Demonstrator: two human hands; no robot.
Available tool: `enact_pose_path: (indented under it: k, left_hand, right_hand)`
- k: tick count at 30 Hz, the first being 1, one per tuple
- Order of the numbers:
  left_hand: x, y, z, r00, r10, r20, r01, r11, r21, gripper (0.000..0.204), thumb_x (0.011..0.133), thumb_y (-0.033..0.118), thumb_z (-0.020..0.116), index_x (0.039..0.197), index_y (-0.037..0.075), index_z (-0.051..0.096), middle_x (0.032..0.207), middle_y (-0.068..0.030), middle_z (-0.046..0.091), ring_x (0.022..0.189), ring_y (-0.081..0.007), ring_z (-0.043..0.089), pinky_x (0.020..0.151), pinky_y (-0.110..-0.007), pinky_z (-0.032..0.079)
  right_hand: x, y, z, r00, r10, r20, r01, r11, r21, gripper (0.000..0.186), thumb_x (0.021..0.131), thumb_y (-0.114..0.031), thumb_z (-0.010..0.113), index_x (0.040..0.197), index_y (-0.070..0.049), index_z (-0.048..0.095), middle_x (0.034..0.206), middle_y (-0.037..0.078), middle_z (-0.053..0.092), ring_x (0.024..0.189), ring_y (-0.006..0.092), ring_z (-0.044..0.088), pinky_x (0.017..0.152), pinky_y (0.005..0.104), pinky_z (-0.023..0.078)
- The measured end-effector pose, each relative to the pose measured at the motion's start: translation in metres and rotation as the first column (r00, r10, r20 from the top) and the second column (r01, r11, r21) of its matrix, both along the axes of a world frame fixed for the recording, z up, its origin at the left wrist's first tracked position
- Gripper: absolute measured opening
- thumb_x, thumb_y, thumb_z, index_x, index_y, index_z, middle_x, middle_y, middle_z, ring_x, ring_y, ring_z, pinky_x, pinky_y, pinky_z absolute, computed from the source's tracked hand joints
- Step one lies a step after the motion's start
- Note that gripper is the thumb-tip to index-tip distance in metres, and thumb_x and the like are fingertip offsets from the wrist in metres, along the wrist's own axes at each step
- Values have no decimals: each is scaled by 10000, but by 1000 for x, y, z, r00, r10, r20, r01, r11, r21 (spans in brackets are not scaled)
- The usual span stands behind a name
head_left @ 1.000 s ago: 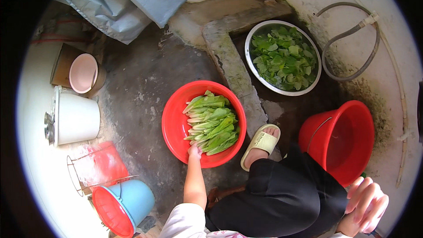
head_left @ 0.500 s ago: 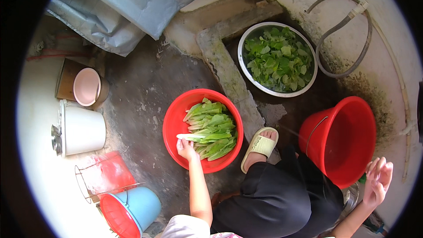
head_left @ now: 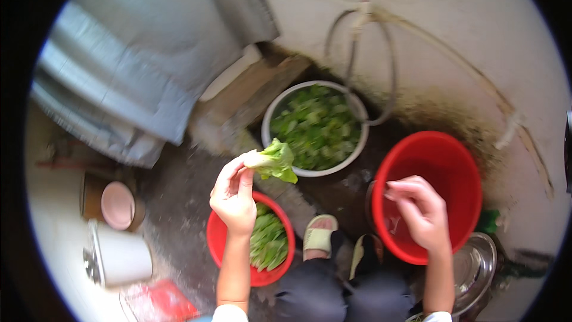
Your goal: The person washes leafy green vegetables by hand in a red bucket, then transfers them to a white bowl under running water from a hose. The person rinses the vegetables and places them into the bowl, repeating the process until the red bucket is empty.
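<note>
Held up in front of me by its pale stem end is a small head of leafy lettuce [head_left: 275, 160], pinched between the thumb and fingers of my left hand [head_left: 233, 200]. Below it, a red basin [head_left: 214, 237] holds more of the same long green leaves [head_left: 268, 241]. My right hand [head_left: 422, 211] is raised over the near left side of a red bucket [head_left: 471, 194], thumb and fingers drawn together. Whether anything small is in that pinch is too blurred to tell. The bucket's inside shows no leaves.
A metal-rimmed bowl of loose greens [head_left: 274, 98] stands on the floor ahead, by a grey hose [head_left: 390, 77] on the wall. A clear bowl [head_left: 479, 268] lies at right. White bucket [head_left: 125, 260], pink bowl [head_left: 118, 206] and red bag [head_left: 161, 301] line the left.
My left hand has lifted a lettuce out of the red basin. My right hand has come inward from the far right to over the red bucket, and the view has shifted.
</note>
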State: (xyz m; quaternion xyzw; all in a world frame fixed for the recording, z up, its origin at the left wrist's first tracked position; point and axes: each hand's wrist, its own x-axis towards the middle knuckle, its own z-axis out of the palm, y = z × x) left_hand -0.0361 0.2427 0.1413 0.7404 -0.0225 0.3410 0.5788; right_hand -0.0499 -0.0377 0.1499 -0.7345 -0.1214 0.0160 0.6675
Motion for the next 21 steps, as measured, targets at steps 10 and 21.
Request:
enact_pose_path:
  k: [10, 21]
  left_hand:
    - [60, -230, -21, 616, -776, -132, 782, 624, -17, 259, 763, -59, 580, 1020, -58, 549, 979, -119, 566, 862, -170, 589, 737, -272, 505]
    - [79, -277, -78, 484, -812, -325, 847, 343, 405, 259, 741, 15, 617, 994, -15, 572, 799, -111, 575, 712, -205, 591, 612, -285, 467]
  right_hand:
    - [27, -86, -40, 790, -480, 382, 567, 809, -156, 203, 700, -46, 669, 889, -31, 594, 801, 84, 574, 734, 204, 583, 631, 275, 472]
    - [-16, -142, -114, 747, -631, 211, 663, 729, -169, 129, 702, -11, 671, 811, -3, 603, 737, 56, 549, 668, 132, 545, 614, 227, 431]
